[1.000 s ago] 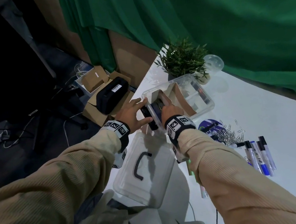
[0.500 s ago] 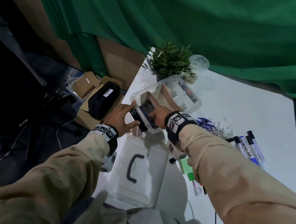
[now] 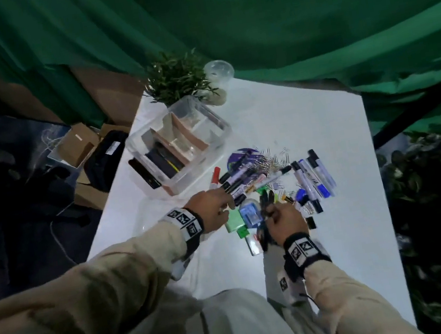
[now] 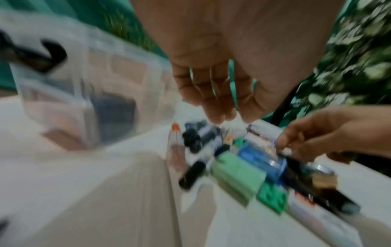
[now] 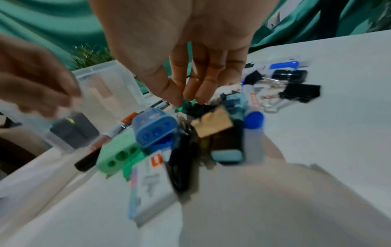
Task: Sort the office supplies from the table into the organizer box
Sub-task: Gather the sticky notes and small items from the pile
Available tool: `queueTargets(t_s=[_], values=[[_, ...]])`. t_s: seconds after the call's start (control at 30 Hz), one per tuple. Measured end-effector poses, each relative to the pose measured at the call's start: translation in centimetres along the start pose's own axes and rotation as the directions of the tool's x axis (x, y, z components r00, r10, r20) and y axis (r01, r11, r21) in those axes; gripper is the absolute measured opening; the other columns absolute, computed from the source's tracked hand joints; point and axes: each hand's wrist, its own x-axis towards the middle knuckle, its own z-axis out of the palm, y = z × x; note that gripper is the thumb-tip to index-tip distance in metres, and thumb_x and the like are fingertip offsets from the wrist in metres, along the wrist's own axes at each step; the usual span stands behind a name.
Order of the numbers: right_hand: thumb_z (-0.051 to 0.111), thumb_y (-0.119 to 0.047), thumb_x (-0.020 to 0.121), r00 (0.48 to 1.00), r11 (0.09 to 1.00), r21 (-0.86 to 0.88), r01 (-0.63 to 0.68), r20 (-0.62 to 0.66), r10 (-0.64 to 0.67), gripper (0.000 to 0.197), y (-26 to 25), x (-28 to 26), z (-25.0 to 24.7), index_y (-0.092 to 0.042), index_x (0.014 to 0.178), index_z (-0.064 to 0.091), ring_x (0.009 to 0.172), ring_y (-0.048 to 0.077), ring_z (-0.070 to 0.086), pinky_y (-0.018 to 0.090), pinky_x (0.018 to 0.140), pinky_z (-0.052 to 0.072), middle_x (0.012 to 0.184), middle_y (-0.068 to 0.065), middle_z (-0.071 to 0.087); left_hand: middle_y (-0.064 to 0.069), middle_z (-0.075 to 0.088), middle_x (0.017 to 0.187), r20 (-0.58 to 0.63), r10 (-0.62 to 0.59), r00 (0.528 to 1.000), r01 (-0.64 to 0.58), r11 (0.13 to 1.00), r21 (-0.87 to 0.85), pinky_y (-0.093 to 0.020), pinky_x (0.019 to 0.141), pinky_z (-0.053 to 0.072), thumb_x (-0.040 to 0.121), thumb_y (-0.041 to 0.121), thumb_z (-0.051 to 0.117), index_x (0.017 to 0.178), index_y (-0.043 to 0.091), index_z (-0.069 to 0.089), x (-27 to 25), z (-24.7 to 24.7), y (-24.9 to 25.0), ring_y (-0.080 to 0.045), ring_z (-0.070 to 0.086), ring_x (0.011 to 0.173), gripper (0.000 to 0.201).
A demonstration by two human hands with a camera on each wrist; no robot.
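The clear organizer box (image 3: 219,129) stands at the table's far left, with dark items upright in its near compartments. In front of it lies a pile of supplies: markers (image 3: 311,181), paper clips (image 3: 270,161), a red marker (image 3: 215,177), a green block (image 3: 234,219) and a blue sharpener (image 3: 250,214). My left hand (image 3: 214,205) hovers over the pile's left side, its fingers (image 4: 224,117) straight and empty. My right hand (image 3: 275,213) reaches down with its fingertips (image 5: 190,98) on the pile's middle, just past the blue sharpener (image 5: 154,127). Motion blur hides whether it holds anything.
A potted plant (image 3: 179,78) and a clear cup (image 3: 218,70) stand behind the box. Black binder clips (image 5: 300,92) lie at the pile's right. Cardboard boxes (image 3: 79,143) and a black case (image 3: 106,162) sit on the floor beyond the table's left edge.
Both hands have left the organizer box, where they held a black item, and moved back toward me onto the pile. The view has swung right.
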Motion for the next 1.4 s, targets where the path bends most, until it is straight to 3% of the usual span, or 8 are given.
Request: queueTargets(t_s=[0.17,0.4,0.57,0.8,1.07,1.17,1.27,1.4], values=[[0.065,-0.039,0.083,0.994,0.988,-0.103,0.113,0.020,-0.111,0.031,1.6,-0.1,0.5,-0.024,0.110,0.059,0.100,0.022,0.058,0.033,0.083,0.052,0.115,0.001,0.056,-0.006,0.046,0.133,0.074,-0.250,0.965,0.243,0.965,0.095,-0.038,0.098,0.044,0.081,0.051,0.062,0.133,0.023,0.047,1.0,4.7,1.8,-0.028,0.044,0.126,0.061],[0.062,-0.042,0.082,0.975,0.962,-0.161,0.219,0.057,-0.213,0.039,-1.2,1.0,0.5,-0.020,0.114,0.059,0.105,0.028,0.056,0.036,0.085,0.049,0.113,0.008,0.050,-0.009,0.053,0.129,-0.009,-0.255,0.967,0.251,0.943,0.218,-0.037,0.111,0.031,0.081,0.052,0.063,0.127,0.017,0.052,1.3,6.0,2.9,-0.030,0.036,0.135,0.059],[0.063,-0.045,0.084,0.965,0.937,-0.236,0.257,0.113,-0.236,0.046,-2.6,1.0,0.7,-0.020,0.122,0.057,0.111,0.027,0.053,0.038,0.090,0.048,0.121,0.010,0.050,-0.010,0.053,0.133,-0.060,-0.336,0.940,0.336,0.942,-0.013,-0.033,0.100,0.042,0.067,0.037,0.081,0.115,0.023,0.051,0.4,5.7,3.6,-0.027,0.048,0.124,0.058],[0.078,-0.025,0.074,0.947,0.925,-0.208,0.317,0.132,-0.294,0.052,-2.5,1.1,0.5,-0.017,0.116,0.050,0.112,0.025,0.047,0.033,0.092,0.044,0.120,0.007,0.053,-0.008,0.048,0.127,0.060,-0.396,0.916,0.398,0.917,-0.025,-0.032,0.093,0.046,0.073,0.035,0.078,0.117,0.021,0.060,-0.5,5.0,2.2,-0.026,0.052,0.112,0.050],[0.080,-0.026,0.074,0.987,0.947,0.296,0.126,0.063,-0.151,0.045,-0.5,1.1,-0.3,-0.015,0.109,0.055,0.095,0.019,0.055,0.029,0.087,0.049,0.112,0.003,0.049,0.001,0.063,0.098,0.061,-0.510,0.858,0.502,0.808,-0.310,-0.027,0.079,0.046,0.074,0.037,0.078,0.094,0.025,0.058,-1.9,4.3,0.1,-0.021,0.060,0.091,0.031],[0.079,-0.021,0.074,0.993,0.875,0.483,-0.023,0.111,-0.035,0.038,1.4,1.2,-1.0,-0.019,0.101,0.053,0.089,0.022,0.059,0.030,0.079,0.049,0.101,0.002,0.058,0.007,0.065,0.091,0.086,-0.552,0.829,0.505,0.674,-0.539,-0.025,0.076,0.045,0.076,0.044,0.074,0.104,0.031,0.057,-2.1,3.7,0.1,-0.014,0.061,0.085,0.036],[0.080,-0.020,0.072,0.986,0.747,0.647,-0.153,0.155,0.068,0.046,2.6,0.9,-1.0,-0.027,0.105,0.049,0.086,0.029,0.065,0.041,0.078,0.057,0.098,0.006,0.060,0.001,0.061,0.088,0.116,-0.498,0.859,0.443,0.613,-0.655,-0.026,0.072,0.051,0.081,0.039,0.071,0.103,0.028,0.063,-1.2,3.5,1.4,-0.018,0.064,0.080,0.026],[0.068,-0.013,0.086,0.974,0.620,0.757,-0.207,0.219,0.057,0.034,2.7,0.0,-1.7,-0.022,0.116,0.054,0.071,0.018,0.066,0.038,0.062,0.059,0.096,0.003,0.060,-0.002,0.065,0.086,0.212,-0.447,0.869,0.445,0.516,-0.732,-0.030,0.066,0.056,0.083,0.034,0.071,0.097,0.021,0.063,1.0,3.4,4.5,-0.020,0.067,0.076,0.020]])
